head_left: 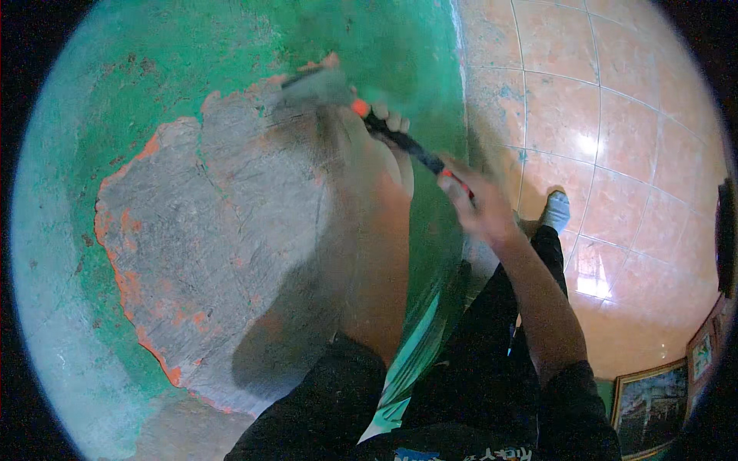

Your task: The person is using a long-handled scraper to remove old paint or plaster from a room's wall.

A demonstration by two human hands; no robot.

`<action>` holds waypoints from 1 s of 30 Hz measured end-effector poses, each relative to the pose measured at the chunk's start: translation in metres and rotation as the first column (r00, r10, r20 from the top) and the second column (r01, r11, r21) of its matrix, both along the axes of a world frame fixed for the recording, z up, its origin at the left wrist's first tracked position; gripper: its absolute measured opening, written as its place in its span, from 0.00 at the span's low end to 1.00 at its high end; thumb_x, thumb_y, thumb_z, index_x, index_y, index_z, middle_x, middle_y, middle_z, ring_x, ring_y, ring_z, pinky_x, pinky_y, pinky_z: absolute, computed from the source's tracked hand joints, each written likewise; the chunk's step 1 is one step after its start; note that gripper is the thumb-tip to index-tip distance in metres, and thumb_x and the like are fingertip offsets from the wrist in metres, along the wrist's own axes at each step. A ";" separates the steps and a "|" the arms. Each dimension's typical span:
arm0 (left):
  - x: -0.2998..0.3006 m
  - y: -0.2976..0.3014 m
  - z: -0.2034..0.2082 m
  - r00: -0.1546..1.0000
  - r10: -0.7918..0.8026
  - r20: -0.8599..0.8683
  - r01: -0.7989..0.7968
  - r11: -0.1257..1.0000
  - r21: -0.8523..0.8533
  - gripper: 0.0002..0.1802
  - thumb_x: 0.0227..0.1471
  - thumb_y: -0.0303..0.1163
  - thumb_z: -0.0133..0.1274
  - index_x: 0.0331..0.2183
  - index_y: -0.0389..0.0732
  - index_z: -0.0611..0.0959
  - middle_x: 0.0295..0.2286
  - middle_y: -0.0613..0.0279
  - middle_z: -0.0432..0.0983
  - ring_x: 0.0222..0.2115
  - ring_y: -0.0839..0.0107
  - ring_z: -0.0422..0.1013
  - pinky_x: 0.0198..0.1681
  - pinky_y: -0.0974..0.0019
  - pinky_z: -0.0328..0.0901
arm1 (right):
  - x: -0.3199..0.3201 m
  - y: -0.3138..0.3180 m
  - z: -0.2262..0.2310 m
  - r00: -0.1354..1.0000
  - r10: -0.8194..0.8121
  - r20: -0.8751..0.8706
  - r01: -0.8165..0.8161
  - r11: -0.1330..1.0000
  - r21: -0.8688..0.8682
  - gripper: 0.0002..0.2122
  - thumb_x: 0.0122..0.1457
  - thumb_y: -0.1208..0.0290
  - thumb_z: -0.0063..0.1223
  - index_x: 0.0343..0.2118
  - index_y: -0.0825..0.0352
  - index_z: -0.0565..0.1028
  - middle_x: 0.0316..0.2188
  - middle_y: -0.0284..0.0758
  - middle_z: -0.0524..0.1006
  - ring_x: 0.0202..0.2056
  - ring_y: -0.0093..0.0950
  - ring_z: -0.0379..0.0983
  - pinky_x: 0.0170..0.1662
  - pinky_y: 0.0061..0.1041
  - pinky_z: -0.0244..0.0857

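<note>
A long-handled scraper (411, 146) with a wide grey blade, an orange collar and a black handle lies slantwise across the green wall (238, 46). Its blade, smeared by motion, is at the top edge of a large bare grey patch (223, 207) rimmed with orange undercoat. My left hand (390, 127) is closed round the handle just behind the collar; part of it is blurred. Lower and to the right, my right hand (480, 203) grips the handle's orange-marked end. My left forearm and its shadow cover part of the patch.
To the right runs a shiny tiled floor (623, 154), dusty along the wall's foot. My socked foot (557, 207) stands on it. Framed pictures (652, 407) hang at the lower right. A glossy green pleated strip (411, 361) shows between my arms.
</note>
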State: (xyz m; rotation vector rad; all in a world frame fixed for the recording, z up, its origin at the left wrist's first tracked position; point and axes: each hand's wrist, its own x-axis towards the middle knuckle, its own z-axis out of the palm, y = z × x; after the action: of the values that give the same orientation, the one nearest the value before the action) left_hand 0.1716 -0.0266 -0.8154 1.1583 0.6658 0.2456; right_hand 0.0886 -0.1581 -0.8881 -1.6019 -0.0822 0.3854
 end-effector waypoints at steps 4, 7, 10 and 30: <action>-0.008 0.001 -0.001 0.999 0.033 -0.009 -0.033 0.999 -0.003 0.18 0.68 0.49 0.36 0.46 0.47 0.70 0.26 0.65 0.64 0.25 0.71 0.59 0.33 0.64 0.59 | 0.002 -0.002 -0.001 1.000 0.001 -0.025 -0.001 1.000 0.003 0.19 0.64 0.61 0.51 0.56 0.59 0.73 0.36 0.43 0.81 0.34 0.43 0.80 0.38 0.36 0.72; -0.008 -0.002 -0.002 1.000 0.010 0.011 -0.010 1.000 -0.014 0.18 0.68 0.49 0.36 0.46 0.47 0.70 0.26 0.65 0.64 0.25 0.70 0.59 0.33 0.64 0.59 | 0.011 -0.013 0.001 1.000 0.022 0.018 -0.022 1.000 -0.020 0.19 0.64 0.61 0.51 0.56 0.59 0.72 0.35 0.43 0.81 0.33 0.43 0.80 0.38 0.36 0.72; -0.008 0.000 -0.002 0.999 -0.012 0.034 0.013 1.000 -0.021 0.18 0.68 0.49 0.36 0.46 0.46 0.71 0.26 0.65 0.64 0.25 0.70 0.59 0.33 0.63 0.59 | -0.001 -0.009 0.001 1.000 0.031 -0.001 -0.031 1.000 0.002 0.19 0.63 0.60 0.52 0.56 0.57 0.73 0.34 0.43 0.81 0.33 0.44 0.79 0.37 0.37 0.72; -0.003 0.004 0.002 0.995 -0.030 0.092 0.032 0.999 -0.015 0.18 0.69 0.50 0.34 0.39 0.46 0.69 0.27 0.65 0.64 0.26 0.70 0.59 0.33 0.63 0.59 | 0.000 -0.002 -0.006 1.000 -0.003 0.012 0.001 0.995 0.095 0.19 0.62 0.62 0.55 0.56 0.55 0.73 0.34 0.42 0.81 0.29 0.41 0.79 0.34 0.33 0.71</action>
State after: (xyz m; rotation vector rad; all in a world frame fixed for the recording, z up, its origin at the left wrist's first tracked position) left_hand 0.1682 -0.0230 -0.8139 1.1339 0.5678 0.2646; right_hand 0.0890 -0.1601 -0.8941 -1.5103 -0.1066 0.3653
